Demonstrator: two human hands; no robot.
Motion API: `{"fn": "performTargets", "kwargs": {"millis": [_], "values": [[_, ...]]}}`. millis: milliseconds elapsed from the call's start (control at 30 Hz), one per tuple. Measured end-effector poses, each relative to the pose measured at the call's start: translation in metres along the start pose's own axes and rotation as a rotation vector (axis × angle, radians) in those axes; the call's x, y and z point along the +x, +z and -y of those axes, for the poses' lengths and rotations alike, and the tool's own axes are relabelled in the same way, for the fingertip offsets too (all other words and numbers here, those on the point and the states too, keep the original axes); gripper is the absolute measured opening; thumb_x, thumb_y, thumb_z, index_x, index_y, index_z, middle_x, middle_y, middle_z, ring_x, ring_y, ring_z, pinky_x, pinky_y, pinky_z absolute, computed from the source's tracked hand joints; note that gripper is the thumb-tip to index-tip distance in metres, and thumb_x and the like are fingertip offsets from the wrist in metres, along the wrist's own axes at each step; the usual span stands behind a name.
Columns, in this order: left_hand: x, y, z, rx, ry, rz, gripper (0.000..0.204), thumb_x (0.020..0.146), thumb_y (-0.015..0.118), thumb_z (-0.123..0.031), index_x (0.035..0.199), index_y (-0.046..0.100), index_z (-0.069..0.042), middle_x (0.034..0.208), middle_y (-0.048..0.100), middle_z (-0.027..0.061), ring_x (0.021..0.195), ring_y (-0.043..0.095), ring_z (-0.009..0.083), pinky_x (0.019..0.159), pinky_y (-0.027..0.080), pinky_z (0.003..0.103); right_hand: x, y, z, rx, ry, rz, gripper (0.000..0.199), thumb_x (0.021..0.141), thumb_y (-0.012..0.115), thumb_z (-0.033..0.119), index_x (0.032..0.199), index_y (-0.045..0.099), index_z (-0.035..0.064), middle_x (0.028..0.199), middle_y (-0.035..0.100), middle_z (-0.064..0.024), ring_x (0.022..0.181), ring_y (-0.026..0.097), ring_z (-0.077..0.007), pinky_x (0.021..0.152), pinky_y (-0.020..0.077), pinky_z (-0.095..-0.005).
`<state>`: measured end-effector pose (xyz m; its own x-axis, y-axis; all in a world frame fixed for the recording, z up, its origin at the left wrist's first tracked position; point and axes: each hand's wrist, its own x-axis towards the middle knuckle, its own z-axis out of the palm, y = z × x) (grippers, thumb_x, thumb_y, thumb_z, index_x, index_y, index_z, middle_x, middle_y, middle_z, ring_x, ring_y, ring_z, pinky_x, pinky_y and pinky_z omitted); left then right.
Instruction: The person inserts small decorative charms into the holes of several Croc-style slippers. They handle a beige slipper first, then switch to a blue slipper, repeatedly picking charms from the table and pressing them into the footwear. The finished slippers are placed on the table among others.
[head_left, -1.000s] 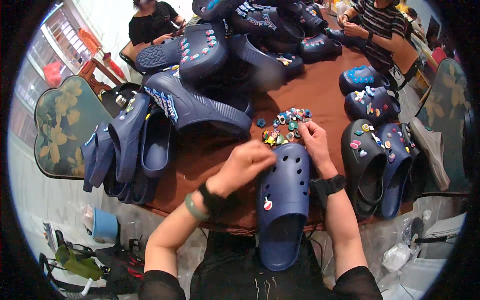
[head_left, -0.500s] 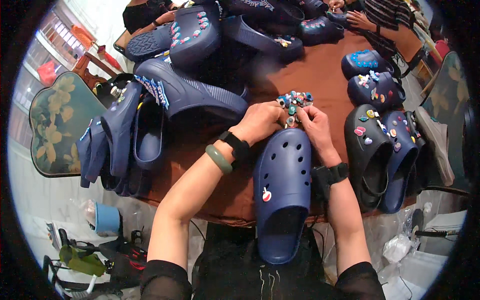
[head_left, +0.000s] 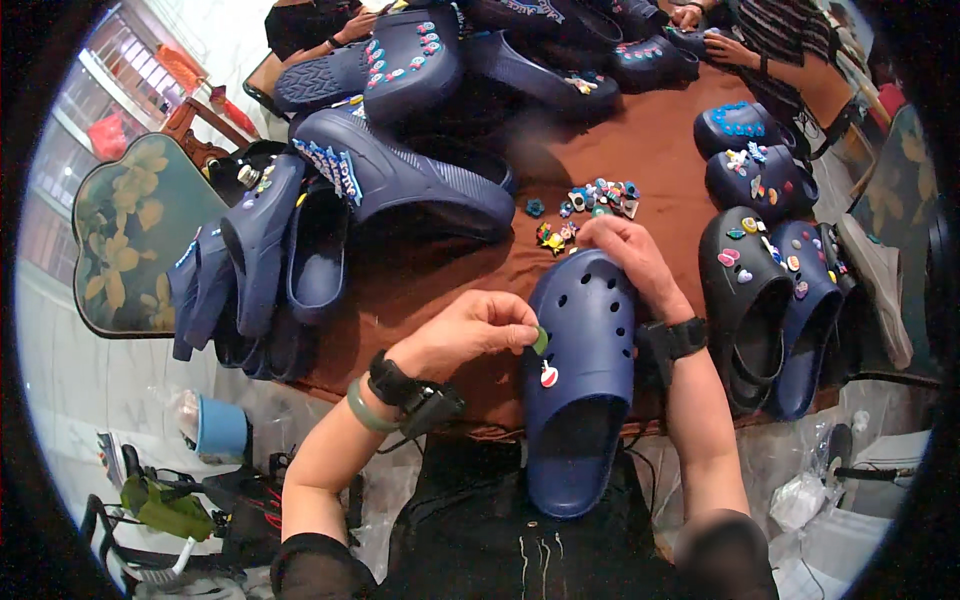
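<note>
While we pinch a small green charm (head_left: 540, 340) at our left hand's (head_left: 470, 330) fingertips, it sits right against the side of the blue clog (head_left: 580, 370), just above a red-and-white charm (head_left: 548, 376) already set there. Our left grip is clenched on the charm; the right hand (head_left: 635, 262) presses flat over the clog's toe, grasping nothing we can make out. We'd judge the charm light, stiff and easy to fumble, so it's best held by its rim; the clog looks soft and springy. Beyond the right hand lies the loose charm pile (head_left: 590, 205) on the brown bench (head_left: 440, 280). Half a second back, both hands were up at that pile; now the left has dropped to the clog's side.
</note>
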<state>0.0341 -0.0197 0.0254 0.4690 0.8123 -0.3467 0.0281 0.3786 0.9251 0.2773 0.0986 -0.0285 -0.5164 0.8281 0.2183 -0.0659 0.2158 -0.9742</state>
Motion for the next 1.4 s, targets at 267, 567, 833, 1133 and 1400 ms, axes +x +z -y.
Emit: {"fn": "performTargets", "kwargs": {"millis": [267, 567, 833, 1133, 1400], "values": [[0.01, 0.007, 0.01, 0.104, 0.035, -0.09, 0.015, 0.089, 0.071, -0.015, 0.094, 0.065, -0.003, 0.081, 0.063, -0.0021, 0.073, 0.056, 0.0057, 0.065, 0.045, 0.021, -0.005, 0.006, 0.002, -0.116, 0.076, 0.0, 0.033, 0.091, 0.065, 0.031, 0.095, 0.066, -0.0011, 0.092, 0.065, -0.0029, 0.09, 0.057, -0.0109, 0.084, 0.0447, -0.0282], [0.017, 0.008, -0.005, 0.159, -0.139, -0.121, 0.034, 0.077, 0.082, -0.013, 0.094, 0.054, -0.006, 0.075, 0.054, -0.0025, 0.068, 0.051, 0.0071, 0.054, 0.043, 0.023, -0.004, 0.008, 0.004, -0.172, 0.031, 0.017, 0.025, 0.09, 0.064, 0.024, 0.095, 0.064, -0.0007, 0.092, 0.062, 0.0003, 0.089, 0.054, -0.0079, 0.083, 0.0437, -0.0256], [0.027, 0.009, -0.001, 0.45, 0.008, -0.126, 0.036, 0.076, 0.082, -0.013, 0.093, 0.052, -0.006, 0.075, 0.049, -0.0026, 0.067, 0.046, 0.0074, 0.057, 0.039, 0.022, -0.003, 0.008, 0.005, -0.184, 0.045, -0.003, 0.028, 0.089, 0.065, 0.026, 0.094, 0.065, -0.001, 0.09, 0.063, -0.0005, 0.088, 0.055, -0.0087, 0.081, 0.0446, -0.0264], [0.023, 0.0, -0.007, 0.189, -0.107, -0.029, 0.026, 0.08, 0.079, -0.011, 0.087, 0.054, -0.005, 0.075, 0.057, -0.0004, 0.066, 0.055, 0.0077, 0.055, 0.047, 0.025, 0.0, 0.011, 0.0, 0.008, 0.083, -0.231, 0.027, 0.094, 0.063, 0.023, 0.082, 0.067, -0.0005, 0.073, 0.063, 0.0012, 0.069, 0.055, -0.0063, 0.064, 0.0436, -0.0229], [0.088, -0.032, -0.028, 0.429, 0.147, -0.242, 0.016, 0.088, 0.069, -0.017, 0.09, 0.068, -0.001, 0.079, 0.068, 0.0047, 0.071, 0.06, 0.01, 0.065, 0.047, 0.025, 0.006, 0.003, -0.028, 0.023, 0.017, -0.434, 0.028, 0.095, 0.063, 0.022, 0.076, 0.064, 0.0025, 0.067, 0.057, 0.0052, 0.063, 0.047, -0.0023, 0.056, 0.0367, -0.0207]]}}
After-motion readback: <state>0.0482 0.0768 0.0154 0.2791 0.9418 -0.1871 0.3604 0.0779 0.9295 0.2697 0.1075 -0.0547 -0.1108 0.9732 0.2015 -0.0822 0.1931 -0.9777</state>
